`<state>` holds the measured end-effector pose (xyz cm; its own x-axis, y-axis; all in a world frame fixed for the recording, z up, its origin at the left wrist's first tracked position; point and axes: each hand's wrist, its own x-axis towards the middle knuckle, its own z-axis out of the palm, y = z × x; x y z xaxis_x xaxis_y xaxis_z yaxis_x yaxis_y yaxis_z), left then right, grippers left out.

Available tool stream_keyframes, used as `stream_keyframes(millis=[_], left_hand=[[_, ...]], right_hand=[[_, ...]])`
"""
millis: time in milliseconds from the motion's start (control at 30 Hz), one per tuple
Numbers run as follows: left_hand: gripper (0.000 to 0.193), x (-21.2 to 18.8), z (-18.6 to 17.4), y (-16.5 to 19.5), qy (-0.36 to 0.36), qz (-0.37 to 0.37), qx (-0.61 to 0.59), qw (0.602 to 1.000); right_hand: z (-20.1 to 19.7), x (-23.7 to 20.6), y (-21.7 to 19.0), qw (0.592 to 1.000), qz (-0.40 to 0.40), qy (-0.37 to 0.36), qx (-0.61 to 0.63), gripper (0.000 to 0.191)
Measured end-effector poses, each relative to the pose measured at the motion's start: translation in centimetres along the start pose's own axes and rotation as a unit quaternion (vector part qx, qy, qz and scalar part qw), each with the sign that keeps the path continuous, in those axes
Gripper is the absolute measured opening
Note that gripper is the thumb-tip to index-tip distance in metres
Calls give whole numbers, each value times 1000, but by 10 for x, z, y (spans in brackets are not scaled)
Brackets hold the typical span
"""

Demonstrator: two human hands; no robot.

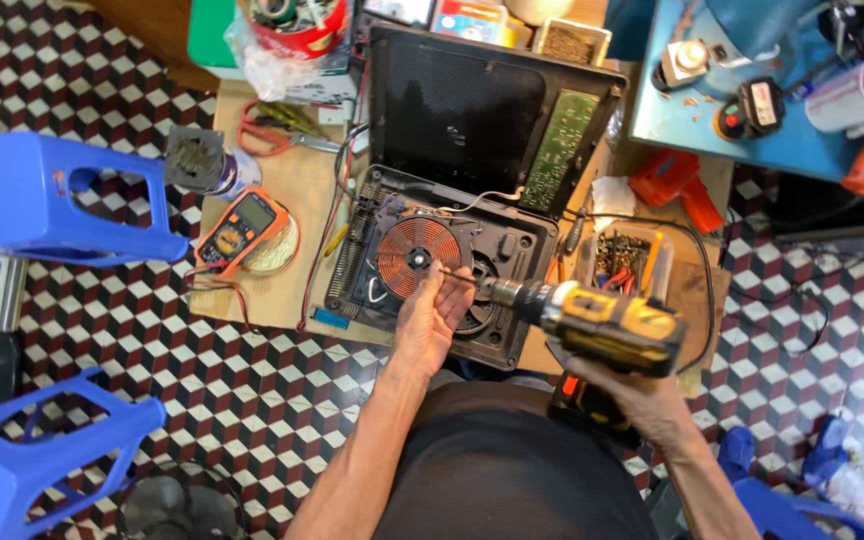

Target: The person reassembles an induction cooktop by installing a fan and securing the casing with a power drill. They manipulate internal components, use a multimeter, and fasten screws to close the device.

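Observation:
An opened induction cooker lies on a low wooden table, its lid tipped up behind and a copper coil showing inside. My right hand grips a yellow and black cordless drill by its handle. The drill's long bit points left over the cooker. My left hand reaches up beside the coil, and its fingers pinch the tip of the bit.
An orange multimeter with red leads sits left of the cooker, near a heat gun and pliers. A clear box of small parts stands on the right. Blue plastic stools flank the tiled floor. A blue bench holds tools.

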<state>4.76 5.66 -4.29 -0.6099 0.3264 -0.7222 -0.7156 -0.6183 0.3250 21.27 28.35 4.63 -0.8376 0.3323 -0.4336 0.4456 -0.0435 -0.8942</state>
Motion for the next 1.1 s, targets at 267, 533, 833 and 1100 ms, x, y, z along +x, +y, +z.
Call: stream_keyframes(millis=[267, 533, 833, 1100], left_hand=[[28, 8, -24, 17, 35, 16, -36, 999], [35, 17, -20, 31, 69, 26, 57, 996], [28, 41, -27, 48, -46, -89, 128, 987], [32, 82, -15, 44, -135, -164, 239, 948]], right_hand=[[19, 27, -17, 991, 30, -70, -109, 43], [26, 33, -34, 986, 18, -81, -147, 47], [7, 29, -16, 978, 15, -97, -186, 42], [-10, 16, -1, 932, 246, -106, -245, 37]])
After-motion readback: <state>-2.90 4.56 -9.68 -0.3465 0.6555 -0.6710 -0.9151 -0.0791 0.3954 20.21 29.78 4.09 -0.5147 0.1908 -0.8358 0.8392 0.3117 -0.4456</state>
